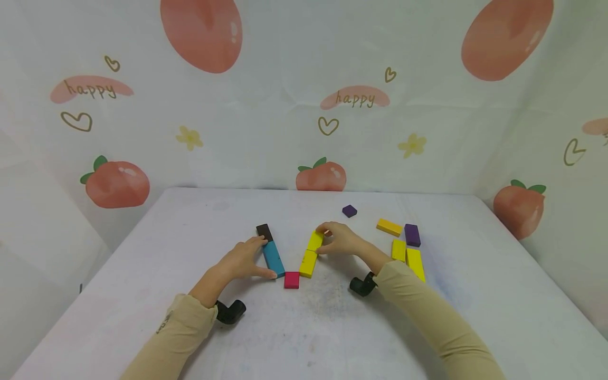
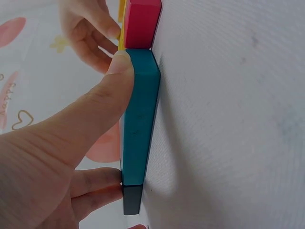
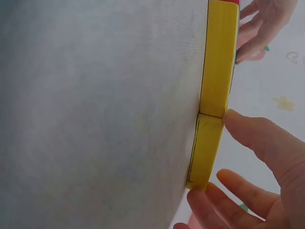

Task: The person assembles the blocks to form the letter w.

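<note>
A blue block (image 1: 273, 258) and a black block (image 1: 264, 232) lie end to end, slanting toward a red block (image 1: 292, 279). On the other side, a near yellow block (image 1: 308, 264) and a far yellow block (image 1: 315, 241) form a second slanting line, so the blocks make a V. My left hand (image 1: 243, 259) rests on the left line, its thumb (image 2: 119, 64) on the blue block's near end and fingertips by the black block. My right hand (image 1: 342, 240) pinches the far yellow block lengthwise, thumb (image 3: 233, 119) at the joint, fingers at its far end.
Right of the V lie an orange-yellow block (image 1: 389, 227), a purple block (image 1: 412, 235) and two more yellow blocks, partly behind the right sleeve (image 1: 423, 306). A small purple block (image 1: 349, 211) lies farther back. Black wrist mounts (image 1: 231, 312) hang under both forearms. A printed cloth (image 1: 266, 132) hangs behind the table.
</note>
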{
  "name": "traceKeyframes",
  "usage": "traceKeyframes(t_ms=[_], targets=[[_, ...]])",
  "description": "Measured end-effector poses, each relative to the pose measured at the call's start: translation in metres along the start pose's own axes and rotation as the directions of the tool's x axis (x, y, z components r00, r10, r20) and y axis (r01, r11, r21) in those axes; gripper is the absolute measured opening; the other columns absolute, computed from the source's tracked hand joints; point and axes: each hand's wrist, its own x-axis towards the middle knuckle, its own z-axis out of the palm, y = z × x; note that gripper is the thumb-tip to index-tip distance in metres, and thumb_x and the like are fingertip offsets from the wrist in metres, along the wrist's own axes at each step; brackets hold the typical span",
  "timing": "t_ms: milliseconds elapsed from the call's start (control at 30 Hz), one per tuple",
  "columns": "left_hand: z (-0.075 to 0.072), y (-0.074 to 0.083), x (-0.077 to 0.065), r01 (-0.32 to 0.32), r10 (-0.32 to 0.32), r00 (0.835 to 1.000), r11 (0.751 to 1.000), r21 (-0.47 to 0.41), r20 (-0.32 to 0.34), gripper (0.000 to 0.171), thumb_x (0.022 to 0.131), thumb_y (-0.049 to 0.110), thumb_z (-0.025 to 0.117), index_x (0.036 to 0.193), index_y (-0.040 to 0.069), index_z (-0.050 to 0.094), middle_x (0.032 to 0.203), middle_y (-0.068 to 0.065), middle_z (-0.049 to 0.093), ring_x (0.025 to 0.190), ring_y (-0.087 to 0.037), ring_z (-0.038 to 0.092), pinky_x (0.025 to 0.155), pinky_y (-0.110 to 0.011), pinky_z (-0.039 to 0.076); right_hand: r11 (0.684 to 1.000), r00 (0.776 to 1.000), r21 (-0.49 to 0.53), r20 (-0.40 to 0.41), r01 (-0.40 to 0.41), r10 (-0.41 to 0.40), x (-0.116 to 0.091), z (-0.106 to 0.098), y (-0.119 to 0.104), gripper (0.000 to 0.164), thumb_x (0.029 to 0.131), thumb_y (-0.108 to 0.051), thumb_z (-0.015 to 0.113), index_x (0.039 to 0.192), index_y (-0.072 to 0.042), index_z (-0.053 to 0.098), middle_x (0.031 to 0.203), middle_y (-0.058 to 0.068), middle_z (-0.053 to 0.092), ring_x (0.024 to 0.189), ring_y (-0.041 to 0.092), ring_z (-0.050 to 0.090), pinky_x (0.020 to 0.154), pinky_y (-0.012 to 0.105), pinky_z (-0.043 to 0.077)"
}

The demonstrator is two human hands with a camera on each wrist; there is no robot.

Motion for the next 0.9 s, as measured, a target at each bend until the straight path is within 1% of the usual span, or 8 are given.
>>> traceKeyframes(t_ms=[200,267,400,700,900], targets=[[0.0006,0.0002,0.0000,0.009,-0.009,1.000,1.000,-0.002,0.002,0.092,0.071,0.043,0.078,0.141,0.000,0.037,0.149,-0.022,0.033,0.133,-0.045,0.035,0.106,-0.058,0.035,1.000,1.000,0.019,-0.013,0.009,-0.009,-0.0024,-0.0011,0.0041,0.048,0.084,-0.021,0.069,0.125,-0.003,0.053,0.126,0.014,0.057,0.109,0.027,0.057,0.096,0.038,0.050],[0.0006,0.0006,-0.0002,0.012,-0.012,1.000,1.000,-0.002,0.004,0.092,0.071,0.043,0.078,0.141,0.001,0.037,0.149,-0.022,0.032,0.133,-0.045,0.035,0.106,-0.058,0.035,1.000,1.000,0.030,-0.011,0.001,-0.001,-0.0027,-0.0015,0.0044,0.046,0.084,-0.019,0.069,0.125,-0.003,0.054,0.125,0.014,0.058,0.108,0.026,0.058,0.094,0.036,0.051],[0.0006,0.0010,-0.0006,0.016,-0.016,1.000,1.000,-0.002,0.005,0.092,0.071,0.043,0.078,0.141,0.001,0.037,0.149,-0.022,0.032,0.133,-0.045,0.035,0.106,-0.058,0.035,0.999,1.000,0.033,-0.006,0.009,-0.008,-0.0030,-0.0017,0.0042,0.045,0.085,-0.018,0.068,0.124,-0.002,0.054,0.124,0.015,0.058,0.105,0.026,0.058,0.093,0.036,0.052],[-0.0004,0.0011,-0.0012,0.004,-0.004,1.000,1.000,0.003,0.002,0.091,0.071,0.042,0.078,0.140,-0.001,0.038,0.148,-0.022,0.033,0.131,-0.046,0.036,0.105,-0.058,0.036,1.000,1.000,0.017,0.002,0.025,-0.025,-0.0026,-0.0017,0.0037,0.043,0.085,-0.018,0.067,0.123,-0.002,0.054,0.124,0.016,0.058,0.106,0.026,0.058,0.093,0.036,0.052],[-0.0011,0.0018,-0.0016,0.004,-0.004,1.000,1.000,0.001,0.002,0.091,0.071,0.042,0.078,0.140,-0.001,0.038,0.148,-0.023,0.033,0.131,-0.047,0.036,0.105,-0.058,0.035,0.999,1.000,0.031,0.007,0.006,-0.006,-0.0035,-0.0021,0.0031,0.043,0.085,-0.018,0.067,0.124,-0.004,0.054,0.125,0.015,0.058,0.106,0.026,0.058,0.093,0.036,0.052]])
